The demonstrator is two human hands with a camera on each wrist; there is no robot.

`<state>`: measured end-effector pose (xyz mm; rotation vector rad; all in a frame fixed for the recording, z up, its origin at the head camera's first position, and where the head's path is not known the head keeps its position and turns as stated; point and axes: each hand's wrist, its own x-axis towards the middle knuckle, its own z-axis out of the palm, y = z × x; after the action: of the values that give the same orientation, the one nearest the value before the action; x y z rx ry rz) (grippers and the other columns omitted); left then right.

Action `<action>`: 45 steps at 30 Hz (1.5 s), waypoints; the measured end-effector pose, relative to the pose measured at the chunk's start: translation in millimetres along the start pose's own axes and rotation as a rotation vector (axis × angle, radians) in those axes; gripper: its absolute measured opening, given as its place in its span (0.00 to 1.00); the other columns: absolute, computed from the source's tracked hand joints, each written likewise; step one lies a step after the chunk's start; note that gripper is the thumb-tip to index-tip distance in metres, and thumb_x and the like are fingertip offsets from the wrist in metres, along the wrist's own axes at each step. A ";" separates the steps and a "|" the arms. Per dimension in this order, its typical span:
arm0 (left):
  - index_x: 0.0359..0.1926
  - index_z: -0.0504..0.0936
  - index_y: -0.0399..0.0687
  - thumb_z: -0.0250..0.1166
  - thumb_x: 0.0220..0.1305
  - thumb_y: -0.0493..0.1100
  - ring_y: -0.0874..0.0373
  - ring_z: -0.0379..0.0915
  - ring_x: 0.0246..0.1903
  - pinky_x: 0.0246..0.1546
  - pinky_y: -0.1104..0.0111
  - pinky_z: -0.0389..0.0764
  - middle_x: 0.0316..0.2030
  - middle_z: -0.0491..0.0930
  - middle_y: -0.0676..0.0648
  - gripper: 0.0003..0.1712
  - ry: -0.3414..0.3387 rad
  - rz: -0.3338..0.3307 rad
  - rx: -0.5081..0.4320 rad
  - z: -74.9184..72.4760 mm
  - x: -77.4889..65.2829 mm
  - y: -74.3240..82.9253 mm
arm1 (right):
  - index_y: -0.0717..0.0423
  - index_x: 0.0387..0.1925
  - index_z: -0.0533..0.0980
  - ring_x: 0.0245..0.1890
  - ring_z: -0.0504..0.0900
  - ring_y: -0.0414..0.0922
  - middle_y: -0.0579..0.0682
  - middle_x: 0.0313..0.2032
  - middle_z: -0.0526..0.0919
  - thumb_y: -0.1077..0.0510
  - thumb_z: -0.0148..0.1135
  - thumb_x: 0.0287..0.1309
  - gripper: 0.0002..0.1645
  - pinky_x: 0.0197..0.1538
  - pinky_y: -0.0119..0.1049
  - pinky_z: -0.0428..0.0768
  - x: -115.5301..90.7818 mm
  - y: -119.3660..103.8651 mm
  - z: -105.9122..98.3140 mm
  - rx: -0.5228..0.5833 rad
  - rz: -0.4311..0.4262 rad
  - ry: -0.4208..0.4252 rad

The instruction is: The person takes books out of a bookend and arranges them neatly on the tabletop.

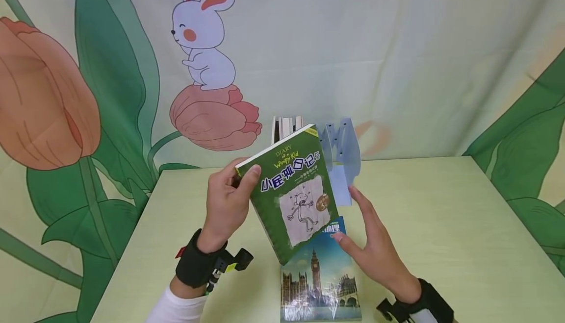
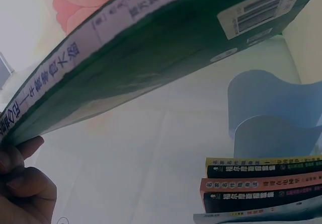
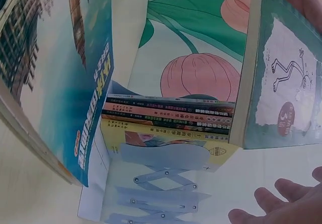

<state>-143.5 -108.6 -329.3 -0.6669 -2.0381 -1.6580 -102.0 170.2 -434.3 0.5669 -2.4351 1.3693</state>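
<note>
Wimpy Kid paperback (image 1: 291, 190) is pinched at 10 o'clock corner by left hand (image 1: 227, 200), likely to clear Big Ben-cover book (image 1: 315, 284); right hand (image 1: 380, 252), 4 o'clock, fingers held apart.

The left hand (image 2: 31, 191) pinches one end of a green paperback (image 2: 166, 58) with a barcode (image 2: 261, 8). Beyond the green paperback are a wavy blue book rack (image 2: 274, 103) and some books (image 2: 261, 186).

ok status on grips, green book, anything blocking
Left grip holds green book, tilted. Right grip holds nothing. From head view, book partly hides blue rack and clock-tower book.
</note>
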 end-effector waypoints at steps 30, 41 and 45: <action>0.49 0.79 0.32 0.52 0.75 0.42 0.62 0.86 0.33 0.35 0.65 0.85 0.39 0.84 0.30 0.17 -0.196 -0.213 -0.221 19.4 -12.0 -23.5 | 0.56 0.68 0.56 0.40 0.88 0.43 0.40 0.46 0.84 0.61 0.40 0.76 0.22 0.37 0.43 0.85 0.9 -4.6 -4.1 0.538 0.096 -0.224; 0.48 0.79 0.33 0.51 0.76 0.45 0.61 0.85 0.32 0.33 0.66 0.84 0.35 0.85 0.42 0.18 -0.212 -0.254 -0.259 26.0 -13.5 -28.6 | 0.55 0.65 0.55 0.35 0.89 0.47 0.42 0.45 0.87 0.60 0.38 0.77 0.20 0.31 0.48 0.84 -4.0 -7.6 -5.0 0.605 0.097 -0.205; 0.48 0.79 0.33 0.52 0.75 0.46 0.62 0.85 0.31 0.32 0.67 0.84 0.33 0.85 0.53 0.19 -0.191 -0.287 -0.278 29.6 -14.5 -30.2 | 0.57 0.65 0.56 0.32 0.89 0.47 0.47 0.44 0.87 0.62 0.39 0.76 0.20 0.28 0.48 0.84 -6.8 -7.3 -2.8 0.586 0.086 -0.151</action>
<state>-151.1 -86.1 -367.1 -0.6690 -2.1355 -2.1451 -92.4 170.5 -430.3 0.7201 -2.1642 2.1652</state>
